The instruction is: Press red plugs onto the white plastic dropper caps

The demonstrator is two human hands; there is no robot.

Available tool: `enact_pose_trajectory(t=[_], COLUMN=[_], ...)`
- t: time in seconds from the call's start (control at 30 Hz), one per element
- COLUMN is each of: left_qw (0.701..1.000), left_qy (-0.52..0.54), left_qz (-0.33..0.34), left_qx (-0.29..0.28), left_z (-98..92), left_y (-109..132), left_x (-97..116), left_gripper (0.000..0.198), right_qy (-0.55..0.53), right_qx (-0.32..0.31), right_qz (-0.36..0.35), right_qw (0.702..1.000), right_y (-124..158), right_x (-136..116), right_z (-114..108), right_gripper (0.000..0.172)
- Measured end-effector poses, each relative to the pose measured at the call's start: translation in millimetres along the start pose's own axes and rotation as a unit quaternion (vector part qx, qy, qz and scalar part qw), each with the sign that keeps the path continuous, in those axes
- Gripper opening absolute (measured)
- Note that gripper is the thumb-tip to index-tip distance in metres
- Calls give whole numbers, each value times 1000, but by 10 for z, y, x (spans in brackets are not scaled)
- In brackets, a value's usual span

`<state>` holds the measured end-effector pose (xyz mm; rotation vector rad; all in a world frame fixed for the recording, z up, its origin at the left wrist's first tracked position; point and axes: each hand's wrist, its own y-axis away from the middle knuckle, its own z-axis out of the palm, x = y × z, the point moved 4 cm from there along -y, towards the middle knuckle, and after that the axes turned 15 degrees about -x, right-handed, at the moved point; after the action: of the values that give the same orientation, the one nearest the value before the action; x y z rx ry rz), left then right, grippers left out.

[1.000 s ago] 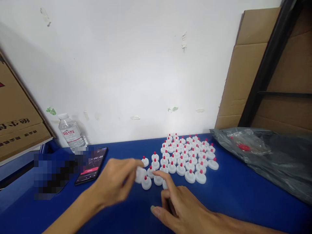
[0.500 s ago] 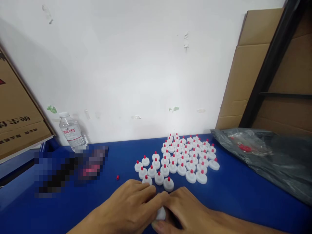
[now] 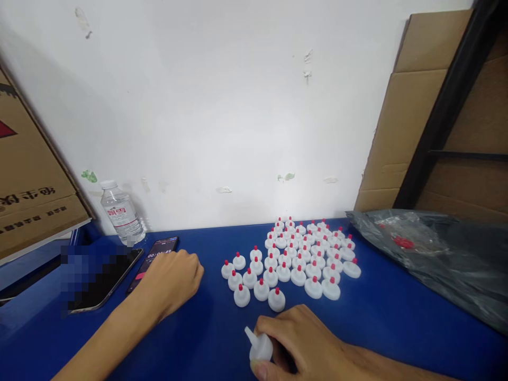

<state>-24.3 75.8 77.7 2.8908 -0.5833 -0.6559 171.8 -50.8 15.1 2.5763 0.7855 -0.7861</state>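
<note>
My right hand grips a white plastic nozzle cap between thumb and fingers at the front of the table. Its spout points up and left, with no red tip on it. Over to the left, my left hand is lowered to the blue table beside a phone, fingers curled under and closed. Its fingertips are hidden, so whatever they pinch does not show. Beyond my right hand stand many white nozzle caps with red tips, upright in a loose group.
Two phones lie on the blue table at left, one displaying a timer. A water bottle stands by the wall. At right lies a grey plastic bag with a clear bag of red pieces on it. Cardboard flanks both sides.
My left hand has left the nozzle cap and moved left, covering the place where a small red tip lay. My right hand keeps hold of the cap, whose bare spout now shows.
</note>
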Motion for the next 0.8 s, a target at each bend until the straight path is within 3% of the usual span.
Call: enact_pose_trajectory(t=[0.33,0.63,0.8], left_qw=[996,991,976], left_qy=[41,62,122], left_qz=[31,118,174], left_qx=[-77,-14,51], left_z=[262,86,-74], left_y=[42,39,87], left_x=[177,230,304], left_gripper=[39,36,28], right_qy=[-36,-55,-42], right_qx=[4,8,18], right_qz=[11,-2,14], right_qw=[999,998,999], right_y=[34,4,55], right_x=[-66,-44,-72], right_z=[-78,-48,-67], right_gripper=[18,17,18])
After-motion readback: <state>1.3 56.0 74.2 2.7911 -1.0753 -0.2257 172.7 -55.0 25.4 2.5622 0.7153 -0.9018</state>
